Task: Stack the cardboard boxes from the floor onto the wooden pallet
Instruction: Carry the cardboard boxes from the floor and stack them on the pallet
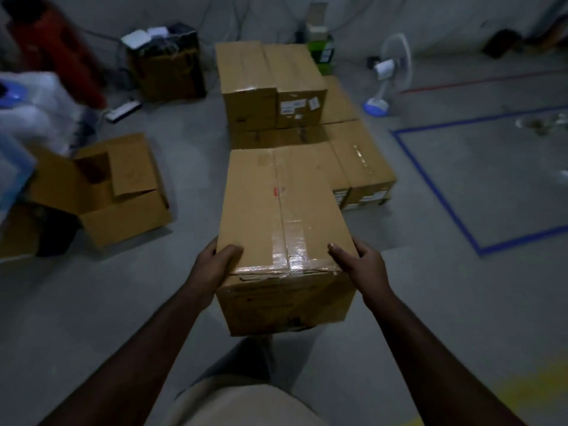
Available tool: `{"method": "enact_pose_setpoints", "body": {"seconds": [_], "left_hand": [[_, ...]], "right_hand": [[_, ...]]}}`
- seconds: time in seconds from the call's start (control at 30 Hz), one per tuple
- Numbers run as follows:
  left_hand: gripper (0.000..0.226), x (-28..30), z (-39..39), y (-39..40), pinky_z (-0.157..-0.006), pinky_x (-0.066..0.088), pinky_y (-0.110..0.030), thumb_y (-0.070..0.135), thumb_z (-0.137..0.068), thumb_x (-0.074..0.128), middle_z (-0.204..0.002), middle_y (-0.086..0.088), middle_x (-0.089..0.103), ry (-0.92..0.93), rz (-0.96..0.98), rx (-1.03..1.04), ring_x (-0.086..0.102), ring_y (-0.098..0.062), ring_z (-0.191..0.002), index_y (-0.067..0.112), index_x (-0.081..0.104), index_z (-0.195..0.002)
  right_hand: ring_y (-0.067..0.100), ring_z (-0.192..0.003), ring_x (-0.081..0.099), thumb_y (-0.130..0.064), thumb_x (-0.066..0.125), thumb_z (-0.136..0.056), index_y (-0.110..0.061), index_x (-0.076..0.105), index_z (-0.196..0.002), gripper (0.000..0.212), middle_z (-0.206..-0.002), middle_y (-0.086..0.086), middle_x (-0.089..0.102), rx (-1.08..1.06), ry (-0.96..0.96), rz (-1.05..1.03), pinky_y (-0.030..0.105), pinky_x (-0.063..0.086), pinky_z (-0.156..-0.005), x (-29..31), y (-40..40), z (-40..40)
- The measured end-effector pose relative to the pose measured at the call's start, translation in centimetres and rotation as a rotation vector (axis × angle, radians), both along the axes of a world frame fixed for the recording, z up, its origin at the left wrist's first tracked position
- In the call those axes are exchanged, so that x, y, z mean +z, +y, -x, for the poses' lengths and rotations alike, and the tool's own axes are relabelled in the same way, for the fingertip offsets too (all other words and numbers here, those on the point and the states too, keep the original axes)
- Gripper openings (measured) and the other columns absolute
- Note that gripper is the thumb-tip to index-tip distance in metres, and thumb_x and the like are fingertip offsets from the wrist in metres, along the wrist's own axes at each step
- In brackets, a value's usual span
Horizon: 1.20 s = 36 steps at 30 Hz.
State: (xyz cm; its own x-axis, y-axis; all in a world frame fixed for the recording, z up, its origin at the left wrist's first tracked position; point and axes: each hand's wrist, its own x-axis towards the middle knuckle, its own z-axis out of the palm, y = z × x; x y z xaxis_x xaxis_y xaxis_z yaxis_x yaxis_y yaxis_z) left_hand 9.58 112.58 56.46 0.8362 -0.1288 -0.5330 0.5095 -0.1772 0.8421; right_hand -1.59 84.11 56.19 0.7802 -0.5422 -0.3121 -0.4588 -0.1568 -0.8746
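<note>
1. Held a taped cardboard box (282, 229) out in front at arm's length, long axis pointing away, near end closest to the body.
2. Gripped its near left corner with the left hand (215, 265): thumb curled over the top face, fingers wrapped down the left side, out of sight.
3. Gripped its near right corner with the right hand (359, 262): thumb laid on the top beside the clear tape seam, fingers curled round the right side.
4. Carried clear of the grey floor (430, 302), far end reaching toward the stacked boxes (273, 87) ahead; contact with them could not be told.
5. Stood ahead: two tall boxes side by side at the back, one bearing white labels, with lower boxes (362, 161) to their right and front.
6. Glimpsed no more than a dark edge beneath the low boxes; pallet itself could not be made out.
7. Lay to the left on the floor an open cardboard box (123, 192) with flaps up.
8. Stood further right a white pedestal fan (390, 72) on a blue base, near a blue tape outline (430, 186) on the floor.
</note>
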Motion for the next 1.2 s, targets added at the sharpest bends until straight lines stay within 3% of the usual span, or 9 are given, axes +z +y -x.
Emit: {"method": "enact_pose_setpoints", "body": {"seconds": [0.2, 0.33, 0.43, 0.57, 0.8, 0.9, 1.0, 1.1, 1.2], "left_hand": [[0.028, 0.2, -6.3, -15.1, -0.075, 0.048, -0.03, 0.038, -0.093, 0.065, -0.112, 0.01, 0.069, 0.011, 0.036, -0.059, 0.061, -0.01, -0.102, 0.028, 0.07, -0.118], [0.028, 0.5, -10.2, -25.5, -0.087, 0.05, -0.034, 0.042, -0.091, 0.067, -0.115, 0.011, 0.069, 0.048, 0.046, -0.111, 0.06, -0.011, -0.104, 0.034, 0.069, -0.119], [0.035, 1.5, -12.4, -32.8, -0.08, 0.046, -0.032, 0.046, -0.092, 0.065, -0.116, 0.012, 0.066, 0.077, 0.035, -0.141, 0.056, -0.01, -0.101, 0.033, 0.067, -0.124], [0.041, 2.8, -15.8, -40.8, -0.073, 0.042, -0.032, 0.048, -0.094, 0.061, -0.116, 0.01, 0.061, 0.083, 0.039, -0.169, 0.055, -0.014, -0.101, 0.03, 0.061, -0.131], [0.043, 1.9, -22.3, -55.8, -0.079, 0.047, -0.035, 0.051, -0.091, 0.065, -0.119, 0.004, 0.059, 0.03, 0.017, -0.092, 0.055, -0.019, -0.105, 0.032, 0.058, -0.129], [0.046, 1.7, -24.7, -62.7, -0.092, 0.052, -0.043, 0.055, -0.086, 0.069, -0.123, 0.001, 0.062, 0.045, 0.014, -0.019, 0.058, -0.021, -0.107, 0.033, 0.061, -0.126], [0.067, 2.2, -26.8, -68.7, -0.094, 0.053, -0.045, 0.062, -0.077, 0.073, -0.128, -0.004, 0.061, 0.056, 0.004, 0.042, 0.059, -0.026, -0.113, 0.028, 0.059, -0.134], [0.089, 3.1, -29.0, -73.3, -0.097, 0.051, -0.046, 0.072, -0.066, 0.073, -0.135, -0.004, 0.058, 0.051, -0.038, 0.068, 0.057, -0.026, -0.116, 0.028, 0.054, -0.141], [0.07, 2.7, -31.9, -76.8, -0.087, 0.049, -0.036, 0.063, -0.08, 0.07, -0.133, 0.0, 0.058, 0.026, -0.025, 0.114, 0.056, -0.021, -0.114, 0.028, 0.057, -0.138]], "right_hand": [[0.012, -0.094, 0.074, -0.051, 0.081, -0.083, -0.023, 0.076, -0.121, 0.047, -0.101, -0.01, 0.079, -0.082, 0.041, 0.056, 0.039, 0.061, -0.085, -0.9, -13.7, -3.7], [0.013, -0.093, 0.074, -0.053, 0.079, -0.083, -0.028, 0.076, -0.119, 0.044, -0.102, -0.011, 0.078, -0.119, 0.059, 0.077, 0.043, 0.062, -0.087, 0.1, -23.6, -6.1], [0.013, -0.092, 0.074, -0.069, 0.073, -0.07, -0.031, 0.076, -0.117, 0.06, -0.1, -0.012, 0.079, -0.162, 0.055, 0.088, 0.046, 0.062, -0.087, 1.3, -30.5, -7.7], [0.011, -0.095, 0.074, -0.072, 0.072, -0.067, -0.031, 0.074, -0.122, 0.069, -0.102, -0.015, 0.078, -0.167, 0.035, 0.079, 0.047, 0.061, -0.09, 2.2, -38.8, -11.2], [0.014, -0.099, 0.073, -0.058, 0.076, -0.078, -0.029, 0.073, -0.124, 0.054, -0.105, -0.01, 0.078, -0.055, -0.008, 0.04, 0.051, 0.06, -0.093, 0.0, -54.9, -20.1], [0.014, -0.101, 0.073, -0.067, 0.073, -0.071, -0.028, 0.072, -0.126, 0.068, -0.107, -0.01, 0.078, 0.008, -0.013, 0.038, 0.05, 0.06, -0.093, -0.3, -62.7, -24.6], [0.016, -0.102, 0.072, -0.073, 0.071, -0.065, -0.026, 0.07, -0.129, 0.079, -0.109, -0.009, 0.077, 0.082, -0.002, 0.041, 0.05, 0.06, -0.092, 0.2, -69.8, -28.6], [0.015, -0.1, 0.073, -0.071, 0.075, -0.067, -0.027, 0.071, -0.128, 0.075, -0.107, -0.01, 0.077, 0.124, 0.009, 0.023, 0.05, 0.061, -0.091, 0.6, -75.6, -32.5], [0.014, -0.099, 0.072, -0.058, 0.08, -0.077, -0.026, 0.072, -0.126, 0.059, -0.105, -0.012, 0.076, 0.166, 0.023, 0.007, 0.05, 0.061, -0.092, 0.4, -79.3, -36.8]]}}
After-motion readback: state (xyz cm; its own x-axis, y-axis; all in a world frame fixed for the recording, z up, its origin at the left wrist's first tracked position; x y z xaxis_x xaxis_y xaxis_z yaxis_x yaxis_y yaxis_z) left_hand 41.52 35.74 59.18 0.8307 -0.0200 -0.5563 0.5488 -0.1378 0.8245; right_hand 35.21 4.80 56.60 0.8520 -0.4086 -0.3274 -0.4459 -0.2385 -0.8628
